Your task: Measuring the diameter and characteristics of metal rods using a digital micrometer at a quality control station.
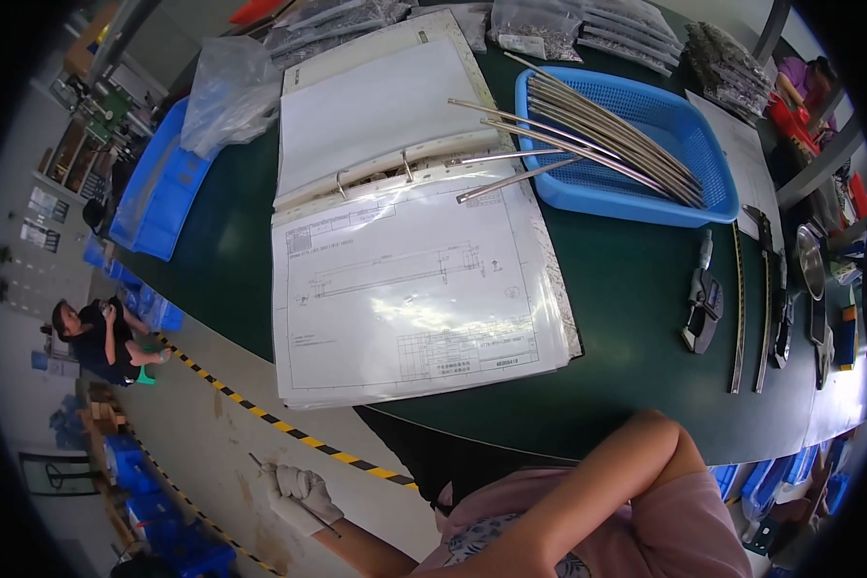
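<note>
- A thin metal rod [331, 529] is being grasped by the gloved left hand [302, 498]; the fingers are being kept curled around it, and both rod ends are being left exposed.
- The rod is being held off the near edge of the dark green counter [645, 279], to its left, with the floor [212, 414] being shown behind.
- The right forearm [588, 491] is being bent across the pink shirt [679, 535] and cut off by the lower edge; the state of the right hand cannot be told.
- A bundle of metal rods [626, 135] is being contained in a blue basket [636, 220], several ends being projected over the rim toward an open binder [376, 175].
- A technical drawing [414, 308] is being displayed on the binder's nearer side.
- A micrometer [704, 299] is being supported by the counter, near the basket.
- Bags of small parts [626, 34] are being stored along the far edge.
</note>
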Motion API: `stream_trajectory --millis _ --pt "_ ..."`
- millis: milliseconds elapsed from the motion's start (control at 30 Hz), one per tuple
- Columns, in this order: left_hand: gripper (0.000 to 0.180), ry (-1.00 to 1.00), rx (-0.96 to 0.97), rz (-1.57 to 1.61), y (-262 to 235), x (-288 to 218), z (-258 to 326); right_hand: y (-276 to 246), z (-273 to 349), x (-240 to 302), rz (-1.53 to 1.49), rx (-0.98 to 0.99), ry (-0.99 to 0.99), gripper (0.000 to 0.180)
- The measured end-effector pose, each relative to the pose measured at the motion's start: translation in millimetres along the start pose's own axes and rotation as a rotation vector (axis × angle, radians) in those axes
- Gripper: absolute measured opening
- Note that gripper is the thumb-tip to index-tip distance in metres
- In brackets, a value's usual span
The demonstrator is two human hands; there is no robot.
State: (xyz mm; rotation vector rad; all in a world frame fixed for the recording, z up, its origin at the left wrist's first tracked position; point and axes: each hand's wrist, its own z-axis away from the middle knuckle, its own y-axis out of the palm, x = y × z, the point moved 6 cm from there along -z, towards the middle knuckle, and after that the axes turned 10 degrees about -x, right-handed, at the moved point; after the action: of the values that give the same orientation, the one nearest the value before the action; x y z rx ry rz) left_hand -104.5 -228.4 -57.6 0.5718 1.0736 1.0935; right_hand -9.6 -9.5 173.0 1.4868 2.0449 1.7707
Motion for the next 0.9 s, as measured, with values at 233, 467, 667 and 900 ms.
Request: stream_trajectory --millis 233,467,667,900 --pt "0.021 -0.038 -0.055 0.016 -4.8 2.2 -1.8 -7.5 9.0 -10.8 0.166 0.071 0.164 0.020" --pt "0.025 -0.059 -0.116 0.074 -10.8 5.0 -2.2 -7.2 3.8 -5.9 -0.311 0.064 -0.265 0.020" --pt "0.028 -0.043 -0.095 0.035 -14.6 2.0 -4.9 -7.4 4.4 -12.7 -0.319 0.261 -0.213 0.031" --pt "0.028 -0.040 -0.097 0.016 -11.5 5.7 -3.4 -4.1 10.2 -2.4 -0.010 0.108 0.020 0.023"
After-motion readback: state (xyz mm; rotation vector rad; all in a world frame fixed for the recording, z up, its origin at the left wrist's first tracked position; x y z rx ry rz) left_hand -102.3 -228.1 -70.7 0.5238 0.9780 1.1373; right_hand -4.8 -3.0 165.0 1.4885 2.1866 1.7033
